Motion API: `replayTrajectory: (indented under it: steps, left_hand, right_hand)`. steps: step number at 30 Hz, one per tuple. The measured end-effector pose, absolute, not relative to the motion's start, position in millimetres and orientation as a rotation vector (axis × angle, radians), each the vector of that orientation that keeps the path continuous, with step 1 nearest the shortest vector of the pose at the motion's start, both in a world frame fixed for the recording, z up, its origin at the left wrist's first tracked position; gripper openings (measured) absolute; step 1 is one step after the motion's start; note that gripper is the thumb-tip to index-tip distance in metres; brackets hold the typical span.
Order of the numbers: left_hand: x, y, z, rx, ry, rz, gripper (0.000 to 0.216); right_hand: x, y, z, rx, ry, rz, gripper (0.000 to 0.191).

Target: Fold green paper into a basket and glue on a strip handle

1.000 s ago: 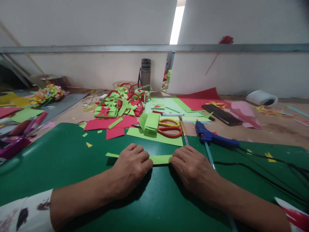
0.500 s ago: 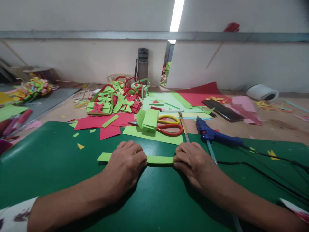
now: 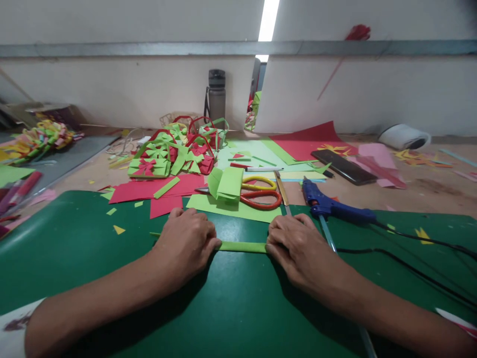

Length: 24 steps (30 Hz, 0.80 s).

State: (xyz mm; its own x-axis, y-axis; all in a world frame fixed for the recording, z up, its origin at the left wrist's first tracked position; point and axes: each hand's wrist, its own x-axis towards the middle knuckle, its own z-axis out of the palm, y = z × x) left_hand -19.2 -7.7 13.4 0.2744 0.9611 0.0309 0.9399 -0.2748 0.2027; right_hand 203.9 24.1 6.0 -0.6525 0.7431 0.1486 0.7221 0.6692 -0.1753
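A narrow green paper strip (image 3: pixel 242 246) stretches level between my two hands, low over the green mat (image 3: pixel 238 308). My left hand (image 3: pixel 188 238) is closed on its left part, and a short end pokes out past the knuckles. At the strip's right end my right hand (image 3: pixel 296 243) pinches it between thumb and fingers. Just beyond the hands lie scissors (image 3: pixel 263 200) with red and yellow handles, partly under a folded green paper piece (image 3: pixel 229 184). A craft knife (image 3: pixel 282 189) points toward my right hand.
A blue glue gun (image 3: pixel 335 206) with its glue stick and black cord lies right of my right hand. Small paper baskets (image 3: pixel 171 154) are heaped behind, before a grey bottle (image 3: pixel 216 97). Red paper sheets (image 3: pixel 149 189) and a phone (image 3: pixel 345 168) lie further back.
My left hand has slid left along the strip, so more of it shows between my hands. The strip looks narrower now, and less of its left end sticks out.
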Motion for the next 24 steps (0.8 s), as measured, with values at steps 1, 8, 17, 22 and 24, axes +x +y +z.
replayTrajectory:
  steps: [1,8,17,22,24]
  left_hand:
    - [-19,-7,14,2.39,1.799,0.209,0.018]
    - [-20,-12,8,2.485,1.758,0.276,0.019]
    - [-18,-26,6,2.672,1.604,0.384,0.028]
    - [-17,-27,7,2.616,1.589,0.441,0.029]
    - [-16,-27,6,2.575,1.595,0.483,0.028]
  right_hand:
    - [204,24,7,-1.199,-2.682,0.153,0.023]
    - [206,24,6,-1.183,-2.58,0.409,0.014]
    - [204,22,-1,-0.969,-2.516,0.408,0.014]
    - [204,22,0,-0.997,-2.497,0.552,0.014]
    - [205,23,0,-1.021,-2.498,0.563,0.016]
